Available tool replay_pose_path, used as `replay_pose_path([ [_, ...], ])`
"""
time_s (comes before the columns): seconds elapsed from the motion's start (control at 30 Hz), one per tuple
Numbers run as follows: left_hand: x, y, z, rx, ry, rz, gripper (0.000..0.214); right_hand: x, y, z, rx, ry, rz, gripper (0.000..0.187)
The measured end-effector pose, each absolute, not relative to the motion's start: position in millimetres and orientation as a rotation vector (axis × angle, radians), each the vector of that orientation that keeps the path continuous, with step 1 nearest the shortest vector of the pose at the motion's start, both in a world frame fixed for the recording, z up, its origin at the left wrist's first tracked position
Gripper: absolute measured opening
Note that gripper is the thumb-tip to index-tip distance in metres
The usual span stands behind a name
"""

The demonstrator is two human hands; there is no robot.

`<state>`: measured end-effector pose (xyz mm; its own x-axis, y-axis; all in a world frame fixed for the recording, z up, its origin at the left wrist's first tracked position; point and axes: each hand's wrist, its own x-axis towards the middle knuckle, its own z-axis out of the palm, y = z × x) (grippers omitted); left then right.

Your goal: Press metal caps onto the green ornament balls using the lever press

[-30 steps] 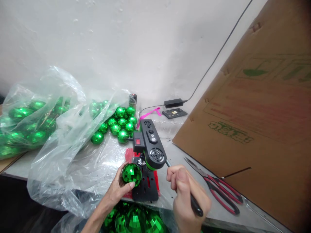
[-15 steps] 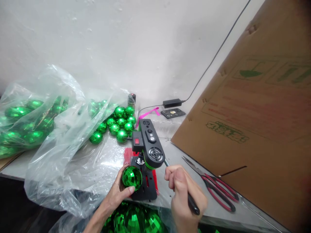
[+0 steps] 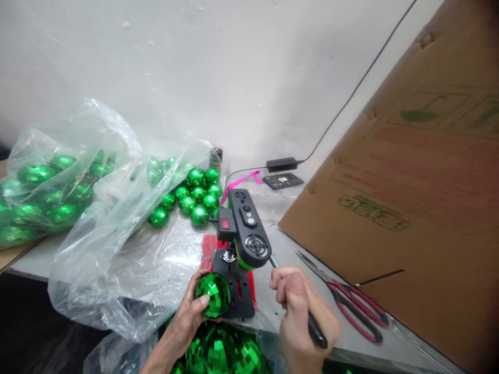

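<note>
Cardboard sheet fills the 3 o'clock side, leaning over the tabletop. Clear plastic bag at 9 o'clock, full of green baubles, a loose pile of baubles spilling from its mouth at 11 o'clock of the drill. A second heap of faceted green balls sits at 6 o'clock, below the tabletop edge.

Small black bench drill stands centre on its black base plate, red switch showing. Red-handled pliers lie at 4 o'clock of it, black power adapter and a small dark remote-like slab at 12 to 1 o'clock.

Progress, judged: one ball in hand at the drill, so mid-cycle; whether it is already drilled cannot be told. Many baubles on the tabletop and in the bag look unprocessed, most of the work left.

Left hand is wrapped around a faceted green ball, holding it at the base plate's 8 o'clock corner, below the chuck. Right hand is fisted around the drill's black lever handle.

Versus the earlier frames: ball has slid lower and slightly outward from under the chuck, thumb now across its front. Right hand's grip on the lever is unchanged, only a little shifted. Camera tilted slightly.
</note>
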<state>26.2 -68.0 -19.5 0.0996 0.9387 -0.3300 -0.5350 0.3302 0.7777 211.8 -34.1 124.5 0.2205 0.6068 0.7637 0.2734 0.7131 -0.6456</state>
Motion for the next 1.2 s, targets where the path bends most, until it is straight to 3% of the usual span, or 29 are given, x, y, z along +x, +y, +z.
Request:
replay_pose_path([
  [1.2,20,-70,-30,0.755,1.015,1.096,0.080,212,-37,121,-0.822,-1.380,0.276,0.041],
])
